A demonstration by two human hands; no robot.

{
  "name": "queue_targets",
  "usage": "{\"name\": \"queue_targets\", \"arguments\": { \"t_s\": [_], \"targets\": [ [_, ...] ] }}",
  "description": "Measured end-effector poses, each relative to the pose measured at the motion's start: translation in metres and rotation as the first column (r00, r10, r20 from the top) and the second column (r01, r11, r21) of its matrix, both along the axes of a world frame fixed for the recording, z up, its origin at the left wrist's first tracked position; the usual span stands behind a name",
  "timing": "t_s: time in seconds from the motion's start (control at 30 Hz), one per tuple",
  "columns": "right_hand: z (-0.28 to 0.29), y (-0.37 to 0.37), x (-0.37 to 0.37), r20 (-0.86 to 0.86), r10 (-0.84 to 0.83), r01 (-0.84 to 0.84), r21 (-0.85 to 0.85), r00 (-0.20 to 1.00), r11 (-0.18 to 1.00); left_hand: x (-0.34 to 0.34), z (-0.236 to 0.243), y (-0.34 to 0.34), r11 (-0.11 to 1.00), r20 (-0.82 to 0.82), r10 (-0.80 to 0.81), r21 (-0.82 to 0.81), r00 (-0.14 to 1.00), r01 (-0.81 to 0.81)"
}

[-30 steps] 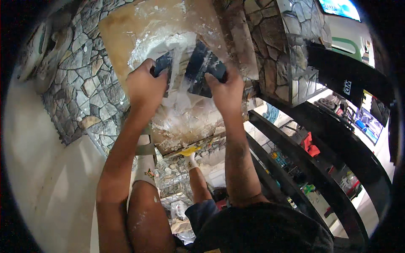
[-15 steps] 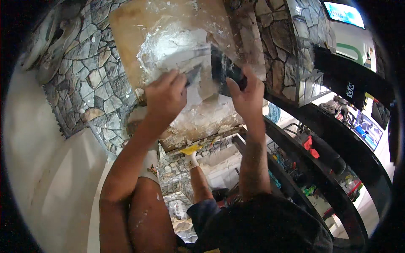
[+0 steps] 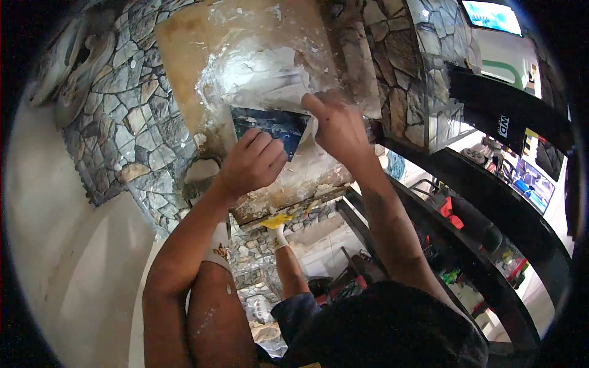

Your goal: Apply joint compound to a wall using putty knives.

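Note:
My left hand (image 3: 256, 158) is closed on the near edge of a flat dark scraper blade (image 3: 267, 119), whose broad face is smeared with white putty. Against the blade's right end, my right hand (image 3: 336, 126) is curled and slightly blurred. It grips a second scraper, mostly hidden by the fingers; only a pale, putty-coated strip (image 3: 312, 132) shows beside the palm. Both hands are above a tan board (image 3: 184, 67) with a thick patch of wet white putty (image 3: 251, 70) in its middle. Dried, crusty putty runs along the board's near edge.
Stone-patterned flooring (image 3: 132, 116) surrounds the board, with pale sandals (image 3: 86, 80) at the far left. Dark curved rails (image 3: 478, 190) run down the right side, with cluttered goods below. A lit screen (image 3: 492, 17) is at top right. My legs and a yellow scrap (image 3: 277, 221) are below the board.
The dark blade under my left hand now lies broad face up, nearer me. My right hand has moved left and turned inward, so its scraper, seen broadside before, is mostly hidden.

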State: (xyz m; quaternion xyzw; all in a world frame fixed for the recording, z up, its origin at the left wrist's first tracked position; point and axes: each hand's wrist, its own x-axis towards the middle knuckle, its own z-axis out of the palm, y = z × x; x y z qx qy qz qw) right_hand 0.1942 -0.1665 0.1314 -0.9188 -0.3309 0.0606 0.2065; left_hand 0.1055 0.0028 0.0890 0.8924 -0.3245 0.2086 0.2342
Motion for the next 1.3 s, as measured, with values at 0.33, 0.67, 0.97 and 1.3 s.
{"name": "queue_targets", "arguments": {
  "t_s": [0.33,0.67,0.97,1.3],
  "targets": [
    [0.008,0.017,-0.013,-0.110,0.098,-0.096,0.024,0.989,0.995,-0.001,-0.006,0.006,0.997,-0.064,-0.077,-0.006,0.995,0.076],
    [0.016,0.028,-0.023,-0.234,0.034,-0.002,0.134,0.972,0.991,-0.005,-0.014,0.010,0.995,-0.086,-0.095,-0.005,0.992,0.095],
    [0.023,0.031,-0.020,-0.271,0.018,0.008,0.094,0.962,0.996,-0.006,-0.008,0.016,0.996,-0.037,-0.086,-0.022,0.996,0.085],
    [-0.015,0.032,0.005,-0.059,0.010,-0.001,0.150,0.998,0.989,-0.011,0.006,0.021,0.990,-0.079,-0.128,-0.071,0.989,0.123]
  ]
}}
